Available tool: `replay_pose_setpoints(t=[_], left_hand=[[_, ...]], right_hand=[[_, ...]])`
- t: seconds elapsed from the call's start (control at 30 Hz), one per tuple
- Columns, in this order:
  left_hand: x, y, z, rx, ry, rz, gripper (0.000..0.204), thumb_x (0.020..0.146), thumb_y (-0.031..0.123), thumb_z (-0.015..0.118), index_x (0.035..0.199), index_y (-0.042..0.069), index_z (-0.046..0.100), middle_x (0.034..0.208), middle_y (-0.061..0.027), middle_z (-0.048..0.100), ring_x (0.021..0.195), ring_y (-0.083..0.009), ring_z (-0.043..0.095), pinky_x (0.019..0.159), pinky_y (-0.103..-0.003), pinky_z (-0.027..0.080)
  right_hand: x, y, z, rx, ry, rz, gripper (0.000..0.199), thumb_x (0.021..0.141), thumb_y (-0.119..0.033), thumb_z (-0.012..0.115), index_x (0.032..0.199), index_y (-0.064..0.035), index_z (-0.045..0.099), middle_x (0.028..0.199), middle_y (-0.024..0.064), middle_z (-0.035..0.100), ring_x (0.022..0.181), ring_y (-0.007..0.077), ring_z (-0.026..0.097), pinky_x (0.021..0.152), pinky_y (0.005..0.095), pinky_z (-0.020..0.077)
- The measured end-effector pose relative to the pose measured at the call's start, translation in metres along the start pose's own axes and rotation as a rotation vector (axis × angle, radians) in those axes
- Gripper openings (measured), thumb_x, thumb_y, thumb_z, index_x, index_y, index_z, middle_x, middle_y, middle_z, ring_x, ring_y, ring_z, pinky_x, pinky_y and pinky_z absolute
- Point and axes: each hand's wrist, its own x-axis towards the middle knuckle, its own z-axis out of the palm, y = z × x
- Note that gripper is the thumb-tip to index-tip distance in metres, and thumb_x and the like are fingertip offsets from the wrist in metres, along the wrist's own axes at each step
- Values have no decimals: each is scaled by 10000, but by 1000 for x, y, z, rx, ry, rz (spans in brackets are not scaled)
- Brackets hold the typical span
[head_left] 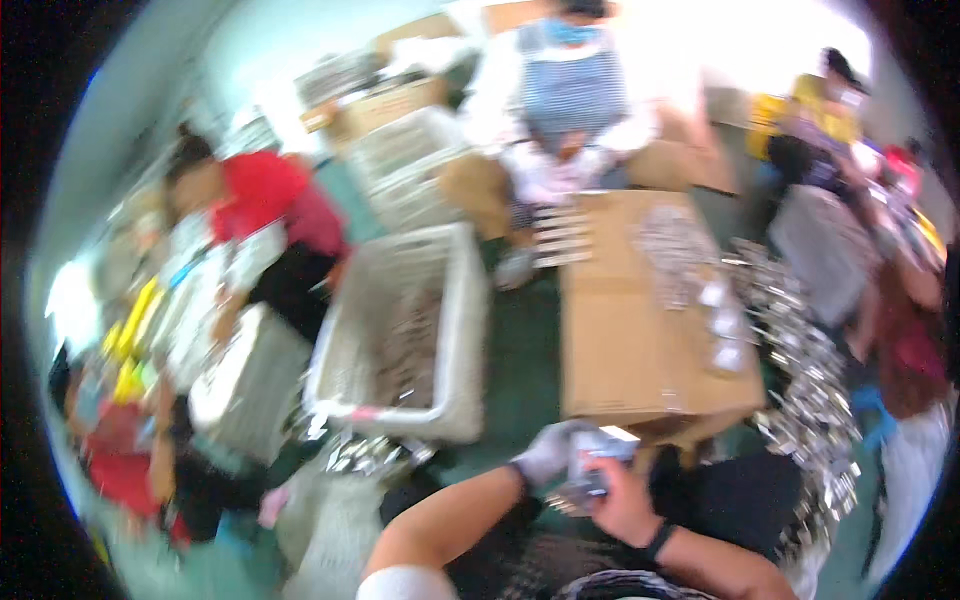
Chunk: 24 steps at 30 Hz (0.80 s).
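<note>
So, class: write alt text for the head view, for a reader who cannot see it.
Left hand, in a white glove, and bare right hand hold a small clear packet together. Beyond stand a brown cardboard box and a white plastic crate; other people work nearby.

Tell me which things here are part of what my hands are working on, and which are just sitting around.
In hand:
- left hand, in a white glove
- right hand
- small clear packet held between both hands

Lying about:
- cardboard box with shiny packets on top
- white plastic crate
- heap of silvery packets to the right
</note>
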Motion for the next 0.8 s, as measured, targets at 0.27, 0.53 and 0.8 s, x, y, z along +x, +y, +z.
replay_pose_setpoints(t=[0.27,0.53,0.8], left_hand=[[66,-63,-20,164,4,367,287,695,-32,680,971,26,626,928,-71,657,872,-144,601,779,-318,507],[51,-14,16,525,69,397,336,628,1,725,953,39,649,895,-51,669,838,-136,616,756,-303,510],[44,-23,9,447,73,399,303,645,-15,696,940,42,655,874,-51,669,819,-137,618,735,-303,513]], right_hand=[[-12,0,13,97,32,20,428,659,53,641,1034,-35,455,1170,191,552,1084,334,533,927,361,399],[2,2,-7,37,53,45,363,781,-107,686,1043,-35,446,1215,175,527,1064,249,516,894,334,402],[-3,2,2,100,37,38,427,677,108,644,1025,-37,443,1248,128,519,1015,183,538,826,282,457]])
